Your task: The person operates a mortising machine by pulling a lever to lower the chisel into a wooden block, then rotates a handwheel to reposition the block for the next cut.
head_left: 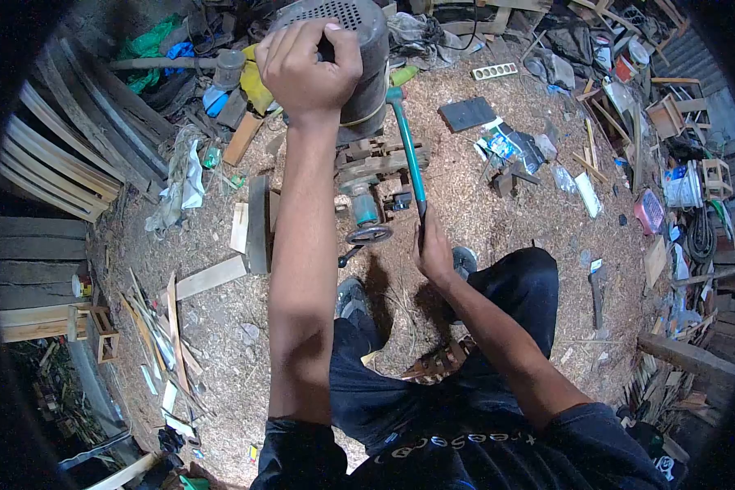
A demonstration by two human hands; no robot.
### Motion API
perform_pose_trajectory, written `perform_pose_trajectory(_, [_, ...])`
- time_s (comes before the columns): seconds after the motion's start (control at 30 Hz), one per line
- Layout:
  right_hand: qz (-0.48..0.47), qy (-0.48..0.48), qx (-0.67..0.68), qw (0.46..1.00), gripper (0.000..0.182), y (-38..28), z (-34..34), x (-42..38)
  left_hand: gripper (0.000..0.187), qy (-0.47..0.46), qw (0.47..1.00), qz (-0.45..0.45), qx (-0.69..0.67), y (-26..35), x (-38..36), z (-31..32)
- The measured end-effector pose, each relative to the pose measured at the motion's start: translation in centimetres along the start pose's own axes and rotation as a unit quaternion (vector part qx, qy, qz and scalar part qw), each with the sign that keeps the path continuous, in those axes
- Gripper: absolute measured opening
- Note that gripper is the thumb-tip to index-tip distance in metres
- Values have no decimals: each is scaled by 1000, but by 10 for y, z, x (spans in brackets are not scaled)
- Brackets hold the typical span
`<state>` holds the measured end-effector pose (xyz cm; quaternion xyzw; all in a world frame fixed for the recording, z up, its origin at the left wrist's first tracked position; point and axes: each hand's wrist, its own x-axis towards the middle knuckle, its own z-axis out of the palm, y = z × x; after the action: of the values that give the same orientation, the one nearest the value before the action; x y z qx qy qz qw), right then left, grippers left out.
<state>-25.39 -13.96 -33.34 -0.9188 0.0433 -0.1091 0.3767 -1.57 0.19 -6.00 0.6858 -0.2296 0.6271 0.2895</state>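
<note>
My right hand [434,251] is wrapped round the black grip of a hammer [410,151] with a green shaft. The hammer points away from me, and its head lies beside a grey cylindrical motor housing [367,86] with a perforated top. My left hand [312,69] is closed in a fist over that housing. Whatever its fingers hold, if anything, is hidden. Below the housing sits a machine part with a green body [365,204] and a dark handwheel [370,234], close to my feet.
Sawdust and shavings cover the floor [498,286]. Long boards [57,151] lean at the left, with thin offcuts [171,335] nearer me. A dark flat block [466,114] and a white socket strip [494,72] lie at the right. A pink plastic item [649,211] stands farther right.
</note>
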Motion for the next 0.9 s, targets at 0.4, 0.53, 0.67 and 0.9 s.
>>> perform_pose_trajectory(0.4, [25, -2, -52, 998, 62, 27, 33, 2, 18, -26, 999, -20, 0, 1, -5, -3])
perform_pose_trajectory(0.53, [71, -46, -25, 996, 63, 24, 30, 6, 15, -10, 1000, -9, -12, -3, -6, 1])
perform_pose_trajectory(0.67, [60, -33, -24, 997, 65, 24, 32, 7, 13, -8, 1000, -14, -14, -1, -6, 0])
perform_pose_trajectory(0.9, [18, -49, -25, 998, 70, 35, 36, 7, 15, -30, 999, -32, 2, -5, 0, -1])
